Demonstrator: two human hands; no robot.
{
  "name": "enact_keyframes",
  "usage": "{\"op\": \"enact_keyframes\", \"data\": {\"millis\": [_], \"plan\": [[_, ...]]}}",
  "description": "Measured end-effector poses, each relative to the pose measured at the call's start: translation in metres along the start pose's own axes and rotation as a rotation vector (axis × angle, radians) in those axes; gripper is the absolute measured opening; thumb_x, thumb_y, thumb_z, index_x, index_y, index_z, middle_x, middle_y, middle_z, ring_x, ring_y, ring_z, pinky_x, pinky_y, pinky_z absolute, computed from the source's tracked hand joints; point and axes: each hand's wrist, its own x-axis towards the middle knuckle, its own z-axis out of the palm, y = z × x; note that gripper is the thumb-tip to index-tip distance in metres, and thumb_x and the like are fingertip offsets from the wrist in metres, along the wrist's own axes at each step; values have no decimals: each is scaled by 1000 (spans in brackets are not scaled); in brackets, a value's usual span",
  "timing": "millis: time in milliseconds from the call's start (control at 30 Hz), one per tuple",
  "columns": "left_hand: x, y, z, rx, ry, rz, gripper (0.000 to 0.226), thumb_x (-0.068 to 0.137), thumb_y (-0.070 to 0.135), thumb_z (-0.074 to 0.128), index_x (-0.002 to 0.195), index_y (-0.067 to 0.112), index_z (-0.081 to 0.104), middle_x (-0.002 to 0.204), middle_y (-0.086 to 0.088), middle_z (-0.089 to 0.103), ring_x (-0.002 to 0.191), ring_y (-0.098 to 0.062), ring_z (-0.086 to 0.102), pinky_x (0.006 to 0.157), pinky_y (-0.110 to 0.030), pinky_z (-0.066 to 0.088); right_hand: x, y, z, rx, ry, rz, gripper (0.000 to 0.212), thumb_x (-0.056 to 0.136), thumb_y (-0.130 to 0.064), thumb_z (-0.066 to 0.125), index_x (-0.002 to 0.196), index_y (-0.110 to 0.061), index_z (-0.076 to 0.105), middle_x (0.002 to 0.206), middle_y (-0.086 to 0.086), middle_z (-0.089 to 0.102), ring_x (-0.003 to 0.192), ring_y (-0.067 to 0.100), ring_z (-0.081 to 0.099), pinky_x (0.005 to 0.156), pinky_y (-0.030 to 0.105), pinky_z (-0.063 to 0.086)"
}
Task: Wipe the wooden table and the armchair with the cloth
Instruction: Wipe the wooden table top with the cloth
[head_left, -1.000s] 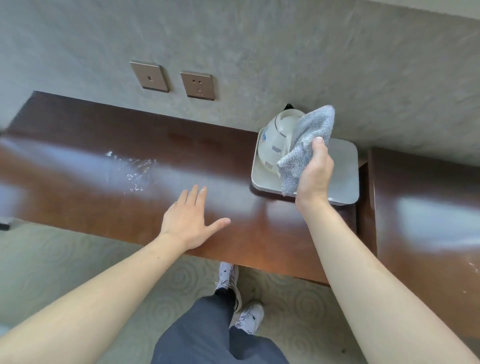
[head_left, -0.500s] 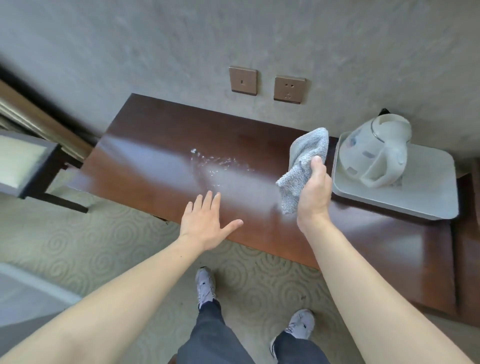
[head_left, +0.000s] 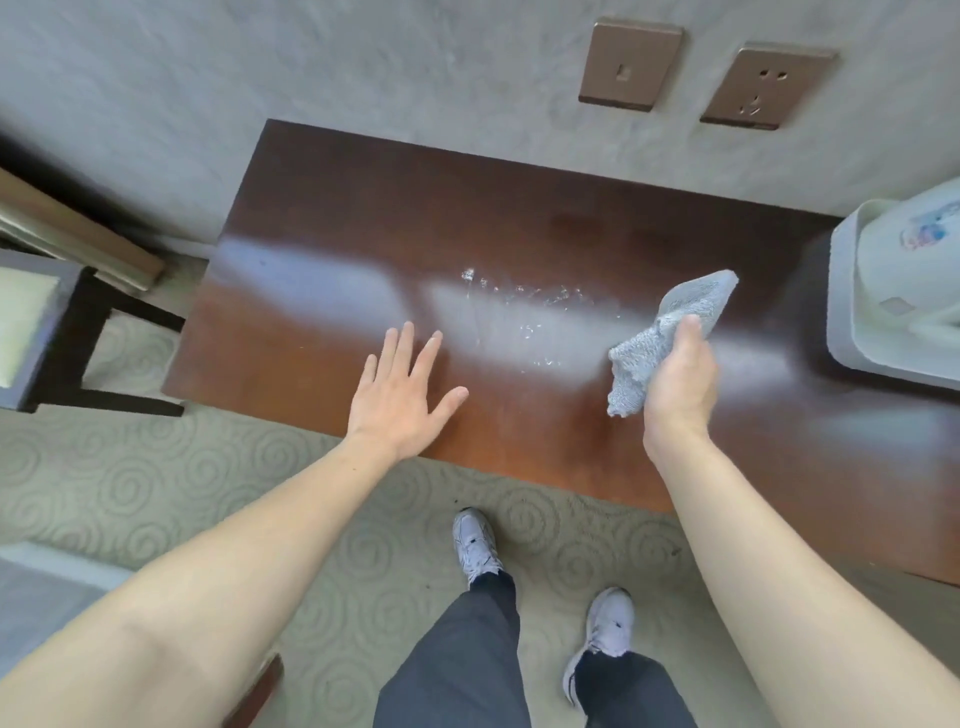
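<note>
Gripping a bunched grey cloth (head_left: 670, 332) in the right hand (head_left: 678, 387), a person stands at a dark wooden bench (head_left: 363, 218) set against the wall. Splashed water (head_left: 524, 317) glistens on the bench between the cloth and the left hand (head_left: 397, 397), which is spread flat, fingers straight, holding nothing. A white tray (head_left: 852, 332) sits at the bench's right end.

We see the wooden table (head_left: 332, 223) bare from its left end to the spilled droplets (head_left: 524, 317) at mid-top. The white tray (head_left: 852, 358) with the kettle (head_left: 914, 270) blocks the right end; a chair (head_left: 47, 332) stands beside the left edge.
</note>
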Motion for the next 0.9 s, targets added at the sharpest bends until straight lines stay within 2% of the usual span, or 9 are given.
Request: {"op": "enact_keyframes", "data": {"millis": [100,167,300,433,467,567,600,733,900], "plan": [[27,-6,8,3,76,-31,84,87,81,5,159,40,-9,168,-7,-20,154,-26,-20,124,-53,-1,19,6,5,-136,106,-135,51,94,-52,27,124,-25,58,100,-7,65,103,22,60,87,32,41],[51,-9,11,28,135,-42,82,87,82,1,158,42,-10,167,-5,-22,153,-28,-21,123,-57,-2,34,9,8,-217,106,-251,55,95,-48,26,145,-30,40,122,-3,63,107,21,58,92,32,41],[89,-16,22,-8,177,-139,82,86,84,1,158,44,-9,168,-4,-18,153,-34,-20,117,-69,-4,60,27,18,-379,66,-397,61,97,-43,27,155,-23,29,156,1,41,143,22,38,112,33,31],[100,-16,38,38,228,-160,85,84,89,2,157,46,-7,170,-2,-9,154,-35,-14,110,-78,-2,56,53,34,-486,-126,-373,66,95,-46,25,155,-19,33,157,3,41,146,24,34,119,50,27],[101,-16,38,35,235,-159,86,84,90,4,157,46,-6,170,-2,-7,154,-35,-13,109,-79,-1,51,59,39,-492,-174,-390,66,95,-46,24,155,-18,33,157,2,41,148,20,31,120,51,25],[101,-18,38,25,259,-158,88,83,91,7,158,46,-5,170,-2,-6,154,-35,-11,110,-79,0,35,78,47,-486,-257,-449,70,93,-46,21,157,-17,25,159,-15,18,142,-20,-1,126,43,11],[100,-18,39,29,264,-157,88,83,91,7,158,46,-4,170,-2,-6,154,-35,-11,110,-79,0,29,84,48,-506,-264,-488,69,94,-45,22,157,-16,24,158,-16,16,139,-24,-6,126,42,9],[100,-18,40,50,275,-149,89,83,91,8,159,44,-2,170,-4,-3,154,-36,-8,110,-79,2,1,107,51,-693,-234,-758,64,100,-35,28,152,3,30,162,10,22,155,19,12,126,44,7],[101,-18,38,54,284,-144,92,84,90,9,160,40,3,170,-5,2,155,-37,-3,110,-80,5,-18,122,75,-1074,-279,-736,83,102,-59,8,156,5,3,165,22,-8,154,33,-12,124,48,-3]]}}
